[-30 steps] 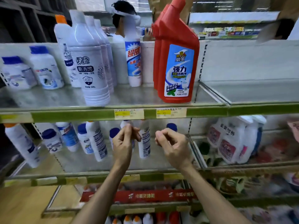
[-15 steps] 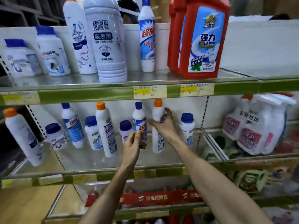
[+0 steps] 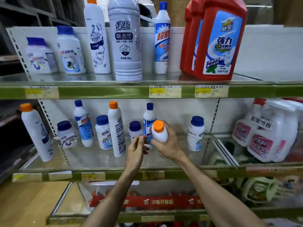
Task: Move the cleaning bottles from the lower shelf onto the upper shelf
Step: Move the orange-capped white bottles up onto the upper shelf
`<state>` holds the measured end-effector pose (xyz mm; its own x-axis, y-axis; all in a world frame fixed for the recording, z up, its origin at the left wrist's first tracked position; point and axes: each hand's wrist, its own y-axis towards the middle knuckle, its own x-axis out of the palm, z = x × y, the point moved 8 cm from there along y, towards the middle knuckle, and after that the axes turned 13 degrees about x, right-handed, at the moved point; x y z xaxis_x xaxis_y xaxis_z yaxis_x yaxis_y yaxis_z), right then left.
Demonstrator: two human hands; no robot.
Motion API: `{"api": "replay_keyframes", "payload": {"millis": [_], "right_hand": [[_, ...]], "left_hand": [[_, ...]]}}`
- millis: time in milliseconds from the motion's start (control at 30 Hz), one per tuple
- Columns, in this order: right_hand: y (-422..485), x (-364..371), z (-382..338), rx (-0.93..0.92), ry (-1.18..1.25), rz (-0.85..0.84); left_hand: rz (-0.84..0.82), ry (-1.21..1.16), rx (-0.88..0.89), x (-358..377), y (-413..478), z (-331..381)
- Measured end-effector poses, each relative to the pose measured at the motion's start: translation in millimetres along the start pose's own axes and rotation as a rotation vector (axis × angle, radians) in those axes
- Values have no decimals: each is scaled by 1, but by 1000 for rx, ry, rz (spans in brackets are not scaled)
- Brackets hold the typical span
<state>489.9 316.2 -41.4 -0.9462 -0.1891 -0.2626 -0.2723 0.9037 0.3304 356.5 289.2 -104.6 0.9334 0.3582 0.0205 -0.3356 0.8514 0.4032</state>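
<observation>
My right hand (image 3: 167,145) grips a white bottle with an orange cap (image 3: 159,131), tipped toward me in front of the lower shelf (image 3: 114,175). Just left of it, my left hand (image 3: 136,149) hovers with its fingers loosely curled, holding nothing I can make out. Several white bottles with blue or orange caps stand on the lower shelf, among them a tall orange-capped one (image 3: 116,130) and a blue-capped jar (image 3: 196,133). Along the upper shelf (image 3: 98,92) stand white bottles and two red jugs (image 3: 214,40).
Right of the red jugs the upper shelf shows bare metal (image 3: 255,77). White spray bottles with pink labels (image 3: 265,133) fill the lower right bay. Below is a shelf with a red banner (image 3: 147,202). A wooden floor shows at the lower left.
My right hand has pulled the orange-capped bottle off the lower shelf and tipped it toward me. My left hand stays close beside it. The view has dropped lower.
</observation>
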Motion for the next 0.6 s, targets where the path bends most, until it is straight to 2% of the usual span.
{"api": "replay_keyframes", "payload": {"millis": [100, 200, 300, 400, 500, 600], "right_hand": [[-11, -4, -39, -17, 129, -85], [-12, -11, -87, -44, 370, -206], [-6, -15, -133, -16, 670, -349], [7, -22, -172, 63, 872, -475], [18, -27, -197, 146, 977, -553], [23, -35, -217, 133, 983, -559]], "left_hand": [[-22, 23, -6, -2, -6, 14], [-62, -45, -77, 1, -8, 38], [-123, -344, -233, 15, -13, 70], [-264, -657, -381, 29, -22, 110], [-357, -740, -374, 32, -21, 145], [-387, -729, -323, 32, -17, 172]]}}
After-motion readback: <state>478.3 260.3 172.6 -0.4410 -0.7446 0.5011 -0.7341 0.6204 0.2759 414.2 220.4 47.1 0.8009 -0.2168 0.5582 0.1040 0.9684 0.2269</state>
